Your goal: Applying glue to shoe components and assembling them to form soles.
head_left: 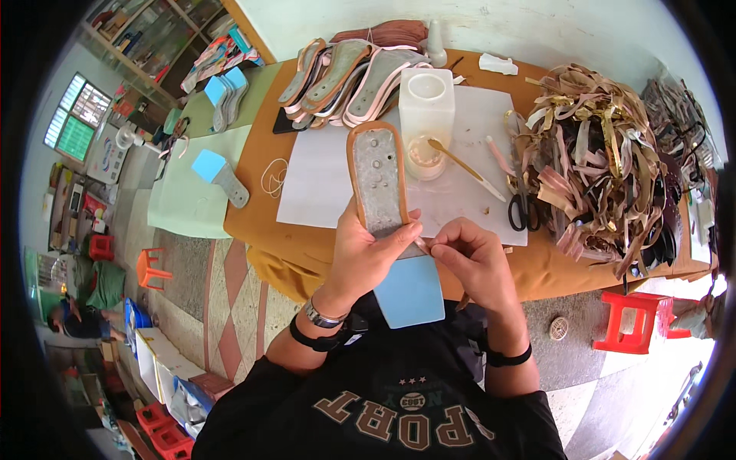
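The left hand [368, 249], at the centre of the frame, holds a grey shoe insole [374, 162] with brown edging, fingers closed around its middle; the insole points upward, its blue heel end [412, 293] hanging below the hand. Just to the right, the right hand [477, 261] pinches a thin pale strip [422, 245] between thumb and fingertips at the insole's edge. Whether the strip is attached there cannot be told.

Above the hands, a white paper sheet [314, 180] lies on the brown-covered surface [257, 165]. On it, right of the insole's top, stands a whitish square plastic container [426, 90], with a wooden-tipped brush [468, 170] slanting from its lower opening. Black-handled scissors [523, 211] lie further right, beside a large tangled heap of brown, pink and gold strips [598, 165] at the right of the frame. More edged insoles [337, 77] are stacked at upper centre. At upper left, a blue-ended grey insole [222, 180] lies on a pale green cloth [180, 203].
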Action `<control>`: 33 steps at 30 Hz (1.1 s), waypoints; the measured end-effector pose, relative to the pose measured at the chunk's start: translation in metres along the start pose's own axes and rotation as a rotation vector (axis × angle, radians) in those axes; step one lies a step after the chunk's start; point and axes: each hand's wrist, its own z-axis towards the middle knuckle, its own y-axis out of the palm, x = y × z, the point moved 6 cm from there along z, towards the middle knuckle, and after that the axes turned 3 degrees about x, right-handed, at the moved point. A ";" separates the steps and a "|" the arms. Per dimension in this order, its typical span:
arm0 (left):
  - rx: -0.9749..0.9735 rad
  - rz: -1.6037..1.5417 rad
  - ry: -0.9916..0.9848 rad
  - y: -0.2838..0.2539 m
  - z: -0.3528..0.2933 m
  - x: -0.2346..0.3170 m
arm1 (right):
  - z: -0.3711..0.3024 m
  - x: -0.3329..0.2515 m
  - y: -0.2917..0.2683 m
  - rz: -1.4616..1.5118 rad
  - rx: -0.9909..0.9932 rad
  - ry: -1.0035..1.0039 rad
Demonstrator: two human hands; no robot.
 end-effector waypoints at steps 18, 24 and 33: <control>0.124 0.023 -0.110 0.003 -0.053 0.006 | -0.025 -0.046 0.028 -0.522 -0.089 -0.255; 0.051 -0.011 -0.173 -0.009 -0.046 0.007 | -0.027 -0.036 0.040 -0.374 -0.011 -0.289; -0.061 0.020 -0.126 -0.046 -0.021 0.009 | -0.012 -0.032 0.077 -0.470 0.093 -0.273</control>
